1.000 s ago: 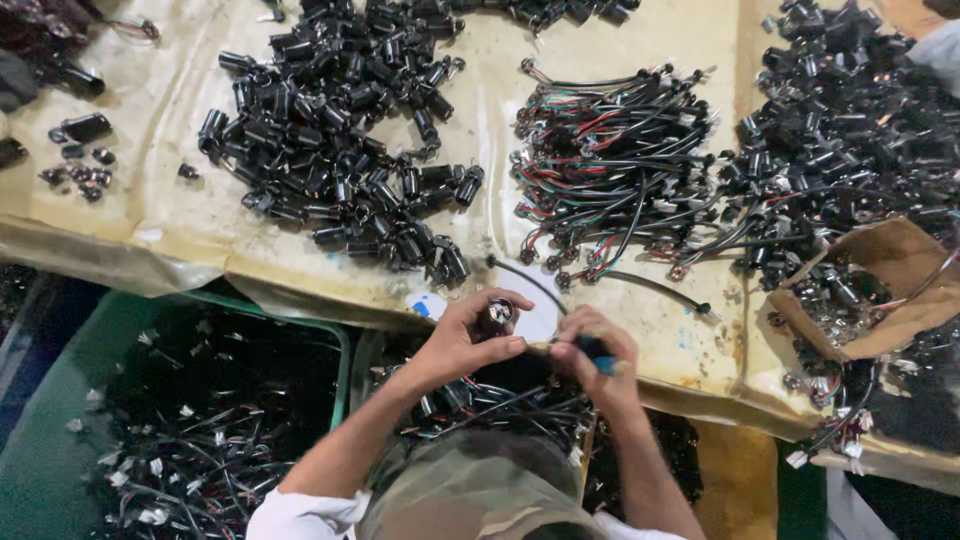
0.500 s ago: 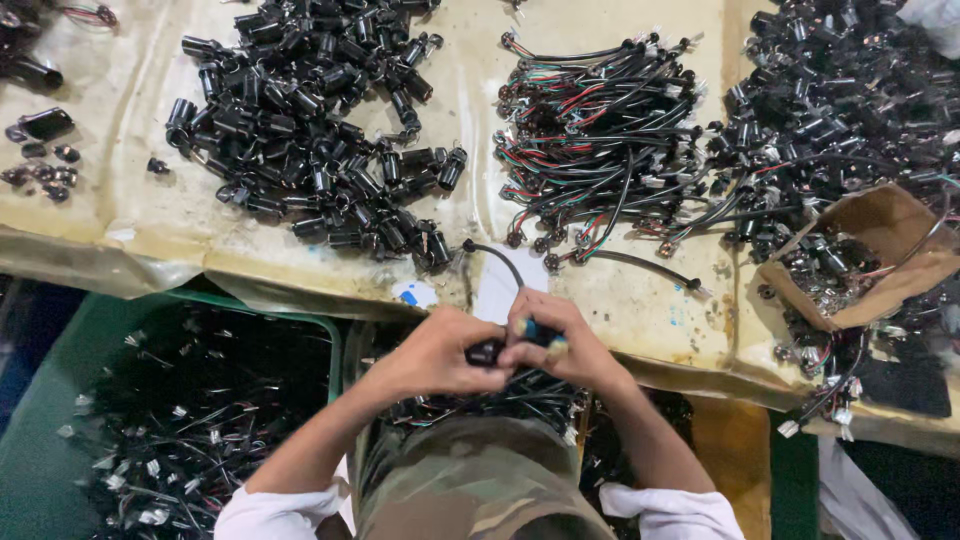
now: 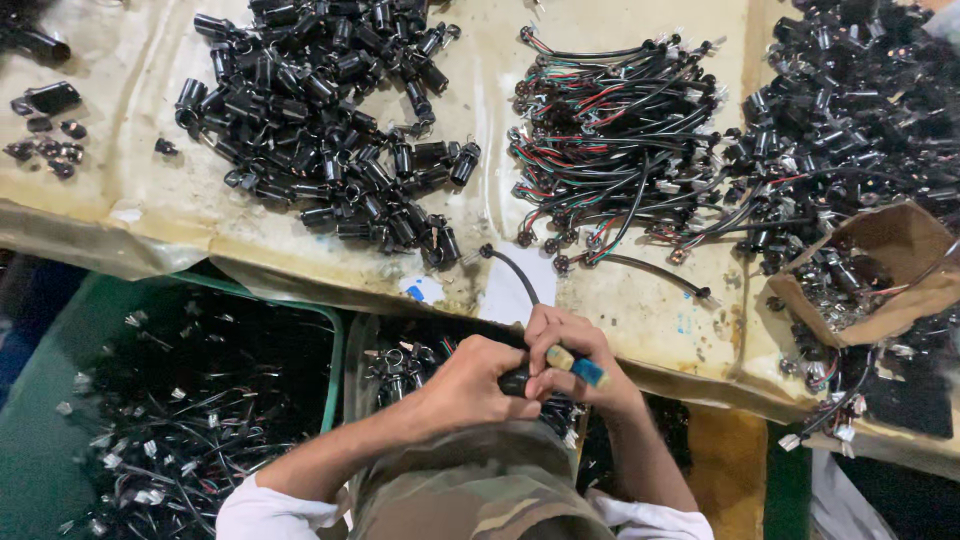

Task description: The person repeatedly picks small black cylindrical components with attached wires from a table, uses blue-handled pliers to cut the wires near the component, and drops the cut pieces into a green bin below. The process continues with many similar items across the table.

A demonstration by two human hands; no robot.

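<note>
Since a second ago both hands have come together at the bench (image 3: 300,250) edge. The left hand (image 3: 470,385) is closed around a small black connector (image 3: 515,380); the right hand (image 3: 575,365) pinches a tool with a yellow-blue handle (image 3: 578,366) against it. One black cable (image 3: 515,275) runs off toward 12 o'clock. Connectors at 11 o'clock and wire bundles at 1 o'clock are too many to count

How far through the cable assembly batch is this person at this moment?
Looks done: the green bin by the left arm holds many wired pieces. In hand: left hand and right hand meet over a small black part with a black cable trailing onto the table, the right holding a yellow-and-blue tool. Left: a large pile of black caps and a wire bundle on the table.
</note>
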